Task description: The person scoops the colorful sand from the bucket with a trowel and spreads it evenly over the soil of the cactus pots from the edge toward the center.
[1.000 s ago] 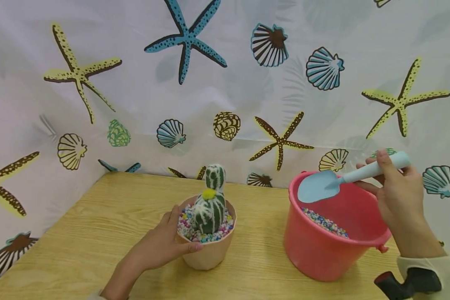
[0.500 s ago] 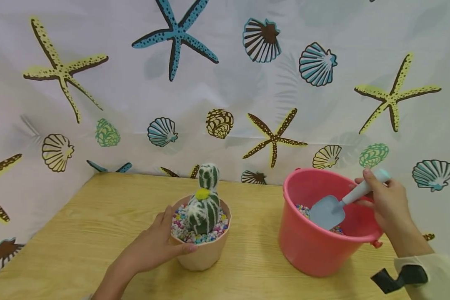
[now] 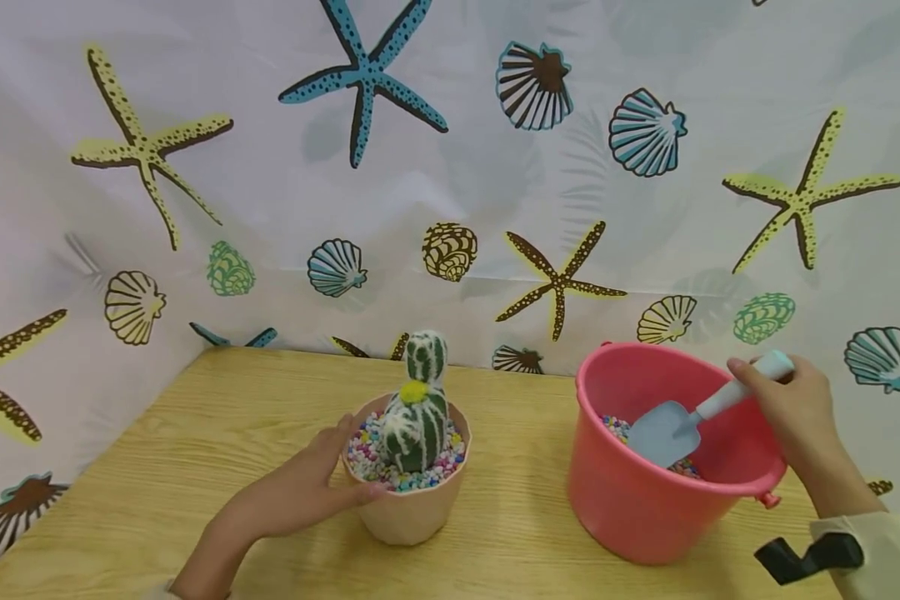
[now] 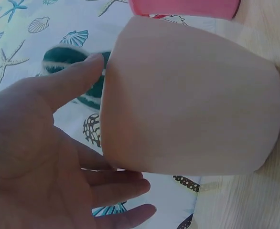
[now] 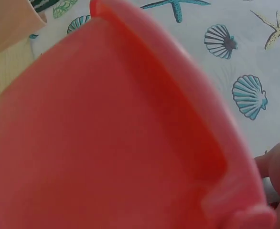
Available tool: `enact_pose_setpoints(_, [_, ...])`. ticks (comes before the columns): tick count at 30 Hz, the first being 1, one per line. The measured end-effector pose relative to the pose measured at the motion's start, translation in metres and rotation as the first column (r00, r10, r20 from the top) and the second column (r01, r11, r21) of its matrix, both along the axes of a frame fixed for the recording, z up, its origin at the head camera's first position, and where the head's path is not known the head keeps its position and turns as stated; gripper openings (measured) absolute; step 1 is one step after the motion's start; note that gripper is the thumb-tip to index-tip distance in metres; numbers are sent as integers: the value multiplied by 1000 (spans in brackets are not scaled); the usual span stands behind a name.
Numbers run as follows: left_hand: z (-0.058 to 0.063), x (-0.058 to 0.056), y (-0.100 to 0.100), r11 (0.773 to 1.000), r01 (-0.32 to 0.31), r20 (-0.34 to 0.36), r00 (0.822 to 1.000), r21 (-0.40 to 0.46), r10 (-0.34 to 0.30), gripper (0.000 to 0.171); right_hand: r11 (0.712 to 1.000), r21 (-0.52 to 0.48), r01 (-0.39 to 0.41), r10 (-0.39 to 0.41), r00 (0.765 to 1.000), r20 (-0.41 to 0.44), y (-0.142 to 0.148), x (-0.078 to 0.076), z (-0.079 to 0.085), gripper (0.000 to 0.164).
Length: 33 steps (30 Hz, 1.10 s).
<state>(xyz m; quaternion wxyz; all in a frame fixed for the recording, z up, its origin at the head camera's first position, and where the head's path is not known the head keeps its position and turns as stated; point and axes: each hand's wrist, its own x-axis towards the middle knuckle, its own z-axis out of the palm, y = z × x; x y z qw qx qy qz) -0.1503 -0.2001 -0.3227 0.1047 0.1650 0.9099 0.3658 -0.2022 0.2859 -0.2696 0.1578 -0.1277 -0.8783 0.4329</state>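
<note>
A peach-coloured pot (image 3: pixel 408 517) holds a green-and-white fuzzy cactus (image 3: pixel 416 442) with a yellow flower, set in small multicoloured pebbles (image 3: pixel 363 450). My left hand (image 3: pixel 296 492) rests against the pot's left side. In the left wrist view its thumb lies by the rim, with its fingers fairly straight and spread. My right hand (image 3: pixel 798 412) grips the handle of a light-blue trowel (image 3: pixel 663 433) inside a pink bucket (image 3: pixel 637 517). The trowel's blade slants down towards pebbles (image 3: pixel 617 428) at the bottom; its tip is hidden behind the near rim. The bucket covers most of the right wrist view.
Pot and bucket stand apart on a wooden table (image 3: pixel 517 467). Behind and to the left hangs a white cloth (image 3: pixel 450 183) printed with starfish and shells. The bucket's raised rim surrounds the trowel.
My right hand has lowered the trowel from above the bucket's rim down into the bucket. My left hand has stayed beside the pot, its thumb shifting slightly left. The view swayed a little.
</note>
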Motion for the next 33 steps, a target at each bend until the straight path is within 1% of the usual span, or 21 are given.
enact_pose_setpoints(2, [1, -3, -6, 1000, 7, 3, 1000, 20, -7, 96, 1000, 26, 3, -3, 1000, 6, 3, 0, 1, 58])
enact_pose_setpoints(5, [4, -8, -14, 1000, -15, -16, 1000, 13, 15, 87, 999, 54, 8, -9, 1000, 17, 6, -3, 1, 55])
enact_pose_setpoints(7, [6, -12, -18, 999, -44, -47, 998, -6, 43, 81, 997, 71, 0, -2, 1000, 30, 9, -4, 0, 53])
enact_pose_setpoints(10, [10, -19, -23, 995, -87, -129, 988, -43, 81, 73, 996, 88, -17, 12, 998, 58, 13, -6, -2, 54])
enact_pose_setpoints(13, [14, -25, -28, 991, -126, -213, 970, -50, 113, 67, 993, 115, -27, 20, 998, 60, 15, -8, -1, 61])
enact_pose_setpoints(15, [16, -28, -30, 987, -151, -259, 957, -50, 133, 65, 987, 161, -24, 18, 999, 39, 16, -7, 2, 66])
enact_pose_setpoints(18, [19, -31, -33, 980, -185, -303, 940, -68, 156, 67, 971, 240, -18, 22, 1000, -14, 13, -6, 9, 68])
enact_pose_setpoints(20, [24, -33, -35, 976, -200, -330, 930, -89, 161, 68, 956, 293, -22, 37, 998, -44, 9, -6, 15, 68])
enact_pose_setpoints(23, [34, -36, -38, 965, -223, -369, 916, -139, 158, 70, 935, 352, -48, 75, 995, -64, 2, -7, 24, 68])
enact_pose_setpoints(27, [52, -42, -36, 943, -256, -428, 892, -212, 146, 72, 902, 417, -110, 139, 989, -40, -10, -10, 36, 74])
enact_pose_setpoints(30, [64, -47, -33, 925, -281, -482, 866, -256, 130, 71, 877, 451, -166, 198, 980, -23, -21, -13, 42, 79])
enact_pose_setpoints(33, [74, -50, -28, 908, -299, -515, 849, -292, 114, 70, 853, 479, -208, 251, 968, -27, -32, -17, 47, 82])
